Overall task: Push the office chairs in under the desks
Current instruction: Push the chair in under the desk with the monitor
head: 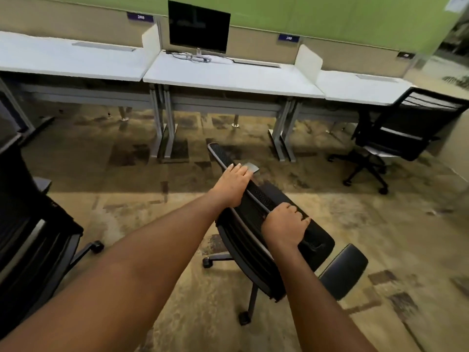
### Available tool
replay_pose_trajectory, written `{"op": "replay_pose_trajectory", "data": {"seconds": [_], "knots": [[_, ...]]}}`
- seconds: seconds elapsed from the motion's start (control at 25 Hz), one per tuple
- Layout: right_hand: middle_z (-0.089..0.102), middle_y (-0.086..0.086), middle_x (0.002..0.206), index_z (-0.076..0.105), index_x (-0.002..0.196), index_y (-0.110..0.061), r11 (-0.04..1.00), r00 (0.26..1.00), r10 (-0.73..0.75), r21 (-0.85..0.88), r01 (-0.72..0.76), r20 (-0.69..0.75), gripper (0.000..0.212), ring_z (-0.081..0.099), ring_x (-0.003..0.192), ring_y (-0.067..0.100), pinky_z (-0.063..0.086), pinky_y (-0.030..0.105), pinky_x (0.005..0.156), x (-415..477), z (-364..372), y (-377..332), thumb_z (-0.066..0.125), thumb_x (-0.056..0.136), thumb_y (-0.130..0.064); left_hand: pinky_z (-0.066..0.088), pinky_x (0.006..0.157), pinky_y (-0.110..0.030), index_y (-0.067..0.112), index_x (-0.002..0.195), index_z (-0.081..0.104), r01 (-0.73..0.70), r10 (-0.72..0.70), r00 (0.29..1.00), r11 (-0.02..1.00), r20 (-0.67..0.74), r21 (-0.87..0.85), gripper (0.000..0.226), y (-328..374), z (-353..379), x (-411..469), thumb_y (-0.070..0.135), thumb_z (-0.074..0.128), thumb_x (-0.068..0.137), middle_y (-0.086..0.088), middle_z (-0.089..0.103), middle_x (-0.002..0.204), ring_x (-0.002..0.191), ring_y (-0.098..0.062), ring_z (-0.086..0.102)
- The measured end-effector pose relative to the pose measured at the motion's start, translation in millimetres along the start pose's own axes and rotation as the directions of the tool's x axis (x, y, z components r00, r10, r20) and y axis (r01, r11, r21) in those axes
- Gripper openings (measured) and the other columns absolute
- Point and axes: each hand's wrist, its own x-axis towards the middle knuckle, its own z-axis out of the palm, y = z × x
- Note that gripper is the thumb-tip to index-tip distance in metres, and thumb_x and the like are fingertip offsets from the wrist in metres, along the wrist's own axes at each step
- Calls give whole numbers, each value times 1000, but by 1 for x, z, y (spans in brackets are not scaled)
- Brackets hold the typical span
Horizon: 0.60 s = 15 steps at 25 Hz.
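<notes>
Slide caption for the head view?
Left hand and right hand grip a black office chair by its backrest, short of the desk with the monitor.

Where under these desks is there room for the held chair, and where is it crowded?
Open for the held chair: carpet under the monitor desk, between its grey leg pairs; under the left desk. Crowded: the right desk, fronted by an office chair; the left edge, where another chair stands.

Mottled carpet (127,212), office chairs (253,250) on it, desks (228,77) (one monitor (199,26))
</notes>
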Motion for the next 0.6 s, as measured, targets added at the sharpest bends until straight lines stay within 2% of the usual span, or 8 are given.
{"op": "replay_pose_trajectory", "data": {"seconds": [0.08, 0.2, 0.32, 0.48, 0.6], "knots": [[59, 13, 124, 53, 124, -9, 999, 1000, -9, 51, 11, -25, 36, 54, 112, 30, 38, 46, 97, 4, 3, -3, 40, 94, -23, 10, 118, -44, 15, 138, 41, -24, 24, 1000, 999, -6, 35, 69, -3, 5, 14, 24, 71, 76, -9, 43, 143, 141, -32, 26], [63, 9, 113, 57, 113, -13, 997, 1000, -11, 71, 12, -28, 28, 58, 103, 27, 42, 40, 85, 22, -2, -2, 41, 93, -23, 17, 115, -42, 22, 127, 55, -34, 34, 992, 999, -125, 2, 57, -7, 12, 29, 34, 70, 73, -1, 55, 134, 135, -30, 37], [63, 8, 112, 57, 111, -14, 996, 999, -29, 78, 32, -35, 26, 57, 103, 26, 40, 39, 85, 37, -1, 2, 41, 93, -23, 27, 111, -43, 19, 114, 67, -30, 16, 966, 998, -259, -50, 43, -7, 20, 40, 32, 68, 73, -1, 65, 121, 126, -32, 48], [63, 8, 111, 58, 111, -12, 995, 995, -67, 65, 72, -80, 26, 58, 102, 26, 40, 38, 84, 53, 3, 10, 41, 94, -24, 45, 96, -46, 11, 89, 73, -83, 17, 863, 991, -504, -108, 23, -4, 35, 54, 17, 76, 66, -7, 73, 95, 102, -37, 64], [64, 9, 110, 58, 111, -11, 992, 989, -110, 46, 115, -100, 27, 59, 101, 26, 40, 38, 85, 72, 5, 19, 39, 95, -22, 48, 91, -45, 10, 85, 72, -100, 28, 821, 990, -570, -97, 17, 4, 42, 74, 15, 73, 68, -8, 73, 90, 95, -36, 65]]}}
